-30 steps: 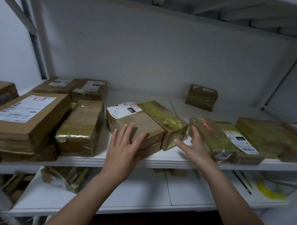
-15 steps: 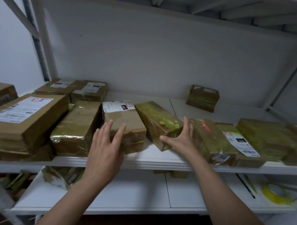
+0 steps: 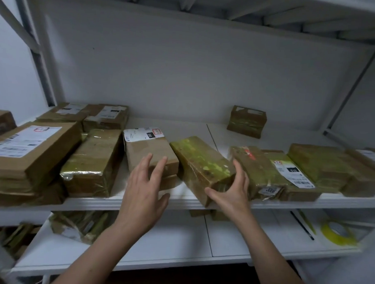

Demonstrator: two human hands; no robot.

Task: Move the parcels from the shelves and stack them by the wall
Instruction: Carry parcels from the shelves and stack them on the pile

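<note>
My right hand (image 3: 230,193) cups the near end of a green-taped parcel (image 3: 199,164) lying askew on the middle shelf (image 3: 106,202), thumb under its front corner and fingers (image 3: 241,176) spread up its right side; the grip is wrapped loosely around that end, not closed tight. My left hand (image 3: 144,193) hovers open just left of it, fingers splayed over the near edge of a brown parcel with a white label (image 3: 148,153), and I cannot tell whether they touch it. Left of my left hand lies a glossy taped parcel (image 3: 93,161), and beyond that a large labelled box (image 3: 29,150). Just right of my right hand lie two more taped parcels (image 3: 273,173) side by side, touching. Behind my hands, one small parcel (image 3: 246,120) stands against the back wall (image 3: 185,73).
</note>
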